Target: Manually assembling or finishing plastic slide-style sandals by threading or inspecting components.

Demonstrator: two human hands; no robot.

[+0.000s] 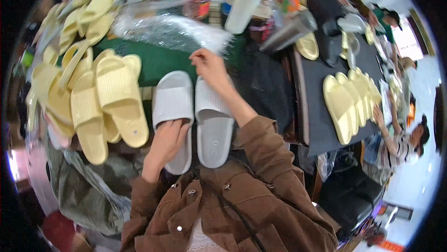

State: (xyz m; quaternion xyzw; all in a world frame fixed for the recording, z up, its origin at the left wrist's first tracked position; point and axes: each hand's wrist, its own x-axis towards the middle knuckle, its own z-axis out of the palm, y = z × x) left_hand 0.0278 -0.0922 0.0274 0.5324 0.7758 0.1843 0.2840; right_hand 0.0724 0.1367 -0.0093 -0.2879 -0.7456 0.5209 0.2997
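Two grey slide sandals lie side by side on the green table (pixel 158 61), just in front of a person in a brown jacket (pixel 242 196). The left hand (pixel 168 141) rests with fingers spread flat on the heel of the left grey sandal (pixel 173 107), while the right hand (pixel 210 68), reaching over the right grey sandal (pixel 213 121), pinches the near edge of a clear plastic bag (pixel 172 30). Pale yellow sandals (pixel 102 103) are heaped at the left; bottles (pixel 244 3) stand at the far side. A sharp tug on the thin film could tear it or drag it against the bottles, toppling them.
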